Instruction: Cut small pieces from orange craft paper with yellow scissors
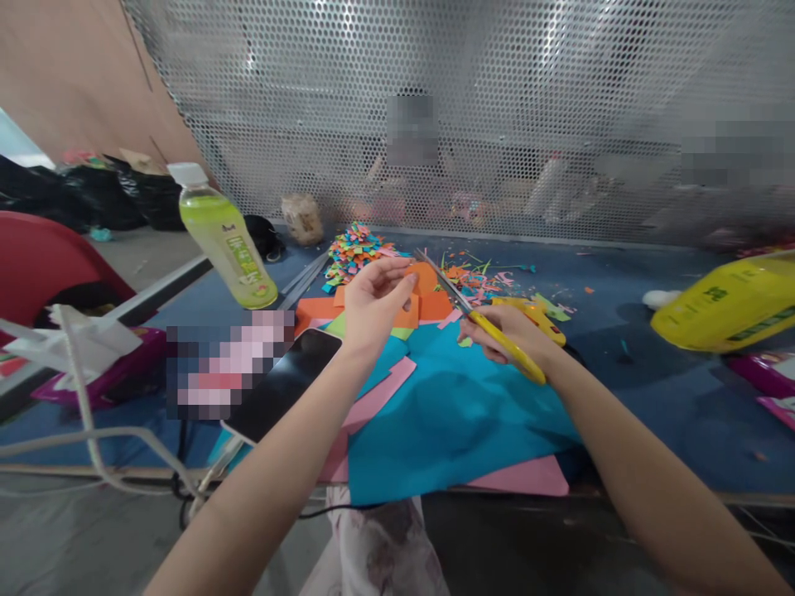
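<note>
Gripping scissors (pixel 481 321) mid-frame, the right hand (pixel 517 328) is curled; whether the half-closed left hand (pixel 374 303) holds orange paper (pixel 427 279) is unclear.

Worn on head, at front edge of table (pixel 676 414). Looks from above lap (pixel 385 546), forward and down across table toward mesh (pixel 527 91). Set close in, with left hand (pixel 376 302) and right hand (pixel 522 327) near middle of frame and forearms (pixel 286 455) entering from below. Spans wide, from chair (pixel 55 257) at left border to yellow container (pixel 726 306) at right. Pitched so as to take in mesh along top and floor (pixel 74 546) below table edge. Stretches shapes toward borders, as through wide lens.
</note>
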A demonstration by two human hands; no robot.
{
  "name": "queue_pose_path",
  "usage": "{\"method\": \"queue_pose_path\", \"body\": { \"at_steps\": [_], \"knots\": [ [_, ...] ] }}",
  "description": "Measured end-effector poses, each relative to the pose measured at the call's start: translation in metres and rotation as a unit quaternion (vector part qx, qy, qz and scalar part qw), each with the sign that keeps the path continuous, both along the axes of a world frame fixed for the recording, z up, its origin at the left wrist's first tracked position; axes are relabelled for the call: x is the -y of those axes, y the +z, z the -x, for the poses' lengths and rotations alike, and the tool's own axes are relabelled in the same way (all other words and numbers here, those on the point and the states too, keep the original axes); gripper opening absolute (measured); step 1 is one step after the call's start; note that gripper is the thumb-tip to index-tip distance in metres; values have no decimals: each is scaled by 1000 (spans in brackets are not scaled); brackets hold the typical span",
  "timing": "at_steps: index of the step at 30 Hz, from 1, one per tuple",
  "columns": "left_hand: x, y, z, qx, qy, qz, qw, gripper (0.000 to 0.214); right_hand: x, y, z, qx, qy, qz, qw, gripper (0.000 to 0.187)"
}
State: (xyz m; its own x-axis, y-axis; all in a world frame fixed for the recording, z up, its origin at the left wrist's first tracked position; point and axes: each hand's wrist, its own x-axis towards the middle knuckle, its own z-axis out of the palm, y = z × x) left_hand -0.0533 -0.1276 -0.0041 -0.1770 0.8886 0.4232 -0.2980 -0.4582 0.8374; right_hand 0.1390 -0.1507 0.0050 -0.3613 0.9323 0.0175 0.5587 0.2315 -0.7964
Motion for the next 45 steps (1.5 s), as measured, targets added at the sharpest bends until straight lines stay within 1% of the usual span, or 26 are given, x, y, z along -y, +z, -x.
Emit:
{"method": "queue_pose_path", "body": {
  "at_steps": [8,18,22,29,45],
  "knots": [
    [-1,0,1,0,-5,-4,1000,20,-1,-1,-1,-20,-10,32,999,38],
    [-3,1,1,10,11,-13,1000,21,1,2,0,-3,-18,38,999,41],
    [-3,2,1,13,13,-13,1000,21,1,2,-2,-11,-11,44,999,40],
    [-3,2,3,8,21,-9,1000,20,2,5,-1,-14,-25,68,997,38],
    [-5,1,5,-7,51,-6,999,19,4,9,-4,-5,-23,83,996,37]
  ]
}}
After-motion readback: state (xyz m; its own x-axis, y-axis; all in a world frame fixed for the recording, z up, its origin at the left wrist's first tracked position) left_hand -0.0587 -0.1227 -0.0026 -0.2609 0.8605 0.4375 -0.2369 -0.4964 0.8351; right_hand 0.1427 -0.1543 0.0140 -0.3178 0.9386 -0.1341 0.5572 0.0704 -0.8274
